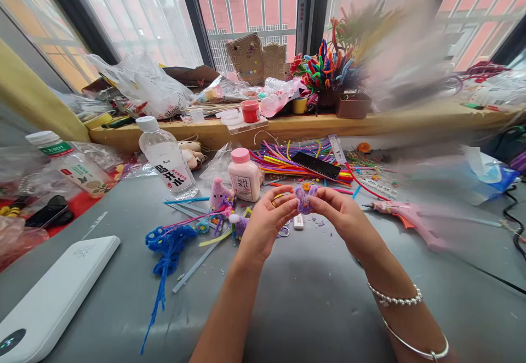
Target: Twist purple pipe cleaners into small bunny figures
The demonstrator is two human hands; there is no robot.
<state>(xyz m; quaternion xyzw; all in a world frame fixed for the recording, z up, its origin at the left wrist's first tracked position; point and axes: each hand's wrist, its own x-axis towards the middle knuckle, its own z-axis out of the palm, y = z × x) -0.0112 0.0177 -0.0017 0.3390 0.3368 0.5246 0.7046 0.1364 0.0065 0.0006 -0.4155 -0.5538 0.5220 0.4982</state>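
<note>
A small purple fuzzy craft piece [303, 200], with two upright loops like ears, is held up above the grey table. My left hand [273, 217] pinches its left side between thumb and fingers. On the other side, the thumb and fingers of my right hand [343, 217] are closed on it. Below the hands lies a small white block [298, 221], with purple fluff scattered beside it. To the left of my left hand sit a pink fuzzy figure [221, 193] and a purple-and-white one [239, 225]. A blue yarn piece [168, 245] with trailing strands lies farther left.
Behind the hands are a pink-capped bottle [244, 176], a clear water bottle [168, 157], a phone [315, 165] and colourful pipe cleaners [271, 160]. A pink glue gun [411, 220] with a cord lies right. A white power bank [53, 297] occupies the left front.
</note>
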